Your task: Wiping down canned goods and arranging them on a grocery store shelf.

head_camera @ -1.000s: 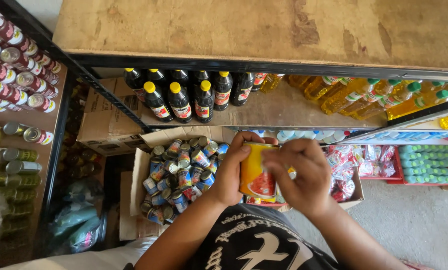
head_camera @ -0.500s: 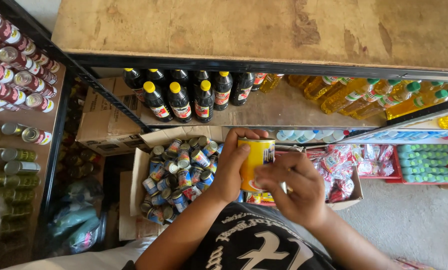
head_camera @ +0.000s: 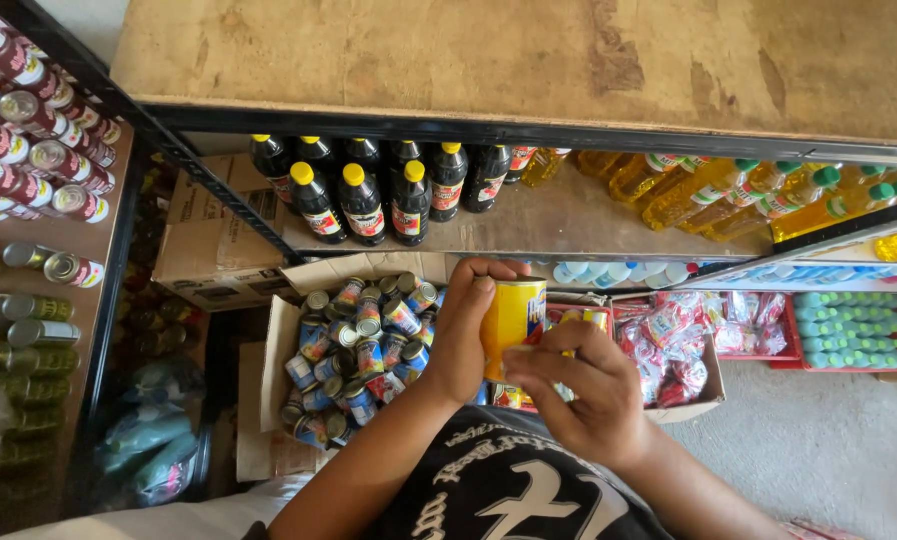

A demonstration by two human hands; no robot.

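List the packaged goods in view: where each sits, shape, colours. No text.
Yellow can: cylinder, held by the left hand; right hand at its side.
Small cans: blue labels, heaped in an open cardboard box below.
Dark bottles: yellow caps, red labels, on the middle shelf.
Oil bottles: yellow, green caps, shelf right.
Red-capped cans: left rack.

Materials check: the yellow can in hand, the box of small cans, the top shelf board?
Yellow cylindrical can: likely metal under a glossy printed label, going by its sheen. Brown open-topped box: matt cardboard, with folded flaps. Top shelf board: bare wood or plywood, with worn, stained grain.
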